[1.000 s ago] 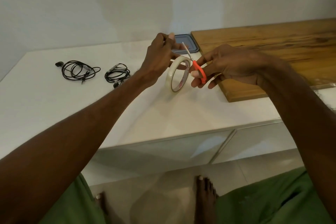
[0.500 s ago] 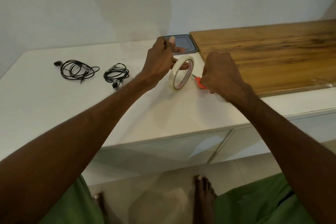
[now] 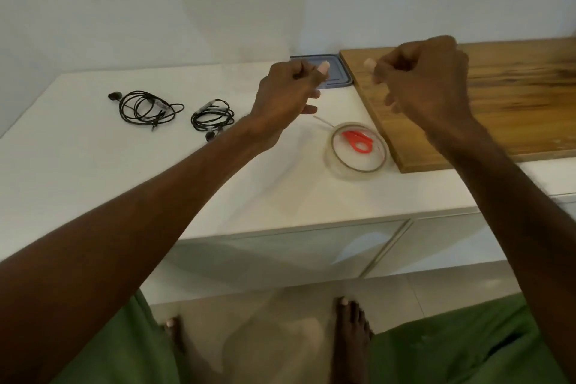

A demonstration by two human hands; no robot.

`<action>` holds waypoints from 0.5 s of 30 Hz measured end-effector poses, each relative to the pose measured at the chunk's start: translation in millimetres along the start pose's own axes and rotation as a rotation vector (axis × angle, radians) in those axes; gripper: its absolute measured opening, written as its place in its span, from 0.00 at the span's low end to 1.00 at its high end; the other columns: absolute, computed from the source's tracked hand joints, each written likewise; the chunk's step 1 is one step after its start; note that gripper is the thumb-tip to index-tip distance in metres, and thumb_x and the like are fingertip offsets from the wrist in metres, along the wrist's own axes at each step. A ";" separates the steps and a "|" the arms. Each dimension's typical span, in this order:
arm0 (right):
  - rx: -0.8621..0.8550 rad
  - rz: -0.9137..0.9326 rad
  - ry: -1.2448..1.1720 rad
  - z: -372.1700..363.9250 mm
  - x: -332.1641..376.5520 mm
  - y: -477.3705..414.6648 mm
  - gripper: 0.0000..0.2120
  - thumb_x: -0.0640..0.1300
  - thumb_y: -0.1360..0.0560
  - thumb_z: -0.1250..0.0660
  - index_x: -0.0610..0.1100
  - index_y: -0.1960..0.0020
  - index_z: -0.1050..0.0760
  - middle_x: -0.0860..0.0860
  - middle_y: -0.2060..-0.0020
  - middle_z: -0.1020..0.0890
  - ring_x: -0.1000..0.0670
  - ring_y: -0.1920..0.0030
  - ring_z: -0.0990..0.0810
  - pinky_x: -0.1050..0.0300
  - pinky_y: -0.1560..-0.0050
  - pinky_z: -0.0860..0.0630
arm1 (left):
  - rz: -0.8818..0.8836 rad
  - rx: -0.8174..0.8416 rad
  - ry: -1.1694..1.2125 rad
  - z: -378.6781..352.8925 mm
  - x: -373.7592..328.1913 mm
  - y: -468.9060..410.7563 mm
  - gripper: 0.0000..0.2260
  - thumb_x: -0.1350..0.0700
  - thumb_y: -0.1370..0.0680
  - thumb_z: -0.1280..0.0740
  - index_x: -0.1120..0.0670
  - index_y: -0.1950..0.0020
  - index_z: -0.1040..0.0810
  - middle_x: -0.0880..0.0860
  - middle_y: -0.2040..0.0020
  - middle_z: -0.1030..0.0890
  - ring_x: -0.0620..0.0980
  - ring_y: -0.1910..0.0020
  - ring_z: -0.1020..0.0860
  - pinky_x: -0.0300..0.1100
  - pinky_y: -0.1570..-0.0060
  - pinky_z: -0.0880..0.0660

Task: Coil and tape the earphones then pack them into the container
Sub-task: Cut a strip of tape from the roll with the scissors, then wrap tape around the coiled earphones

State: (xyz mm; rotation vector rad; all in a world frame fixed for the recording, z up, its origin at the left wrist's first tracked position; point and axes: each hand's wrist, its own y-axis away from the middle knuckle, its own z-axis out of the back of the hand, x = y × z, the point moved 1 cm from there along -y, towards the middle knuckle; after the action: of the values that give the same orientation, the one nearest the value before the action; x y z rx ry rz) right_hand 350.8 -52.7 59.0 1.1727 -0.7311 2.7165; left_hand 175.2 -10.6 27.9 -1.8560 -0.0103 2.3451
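Note:
Two black earphones lie coiled on the white counter [image 3: 156,184]: one [image 3: 146,109] at far left, the other [image 3: 213,117] to its right. My left hand [image 3: 286,100] and my right hand [image 3: 427,84] hover above the counter, facing each other, each with thumb pinched to forefinger. A short clear tape strip between them is barely visible. The tape roll [image 3: 358,167] lies flat below them, with the orange scissors [image 3: 358,142] lying inside its ring. A grey-lidded container [image 3: 338,72] sits against the wall, partly hidden behind my left hand.
A wooden board [image 3: 514,97] covers the counter's right part, its edge next to the tape roll. White cabinet doors [image 3: 280,259] run below the counter front. My green-clad knees and bare feet are on the tiled floor.
The scissors and tape roll have been put down; the roll now lies flat around the scissors. Both hands have lifted and moved apart, fingers pinched.

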 end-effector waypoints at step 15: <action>0.635 -0.387 -0.534 -37.8 20.4 53.8 0.13 0.45 0.33 0.22 0.42 0.51 0.17 0.49 0.58 0.13 0.47 0.62 0.13 0.61 0.69 0.21 | 0.375 0.007 0.131 47.3 15.6 67.2 0.12 0.45 0.30 0.24 0.50 0.52 0.12 0.44 0.48 0.15 0.44 0.54 0.27 0.34 0.62 0.26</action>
State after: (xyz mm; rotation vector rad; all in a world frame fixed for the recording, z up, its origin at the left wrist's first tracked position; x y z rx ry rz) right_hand 297.1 -84.6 30.1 1.9548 0.3631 2.3575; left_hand 118.3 -70.9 17.3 -2.1642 0.3927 2.4345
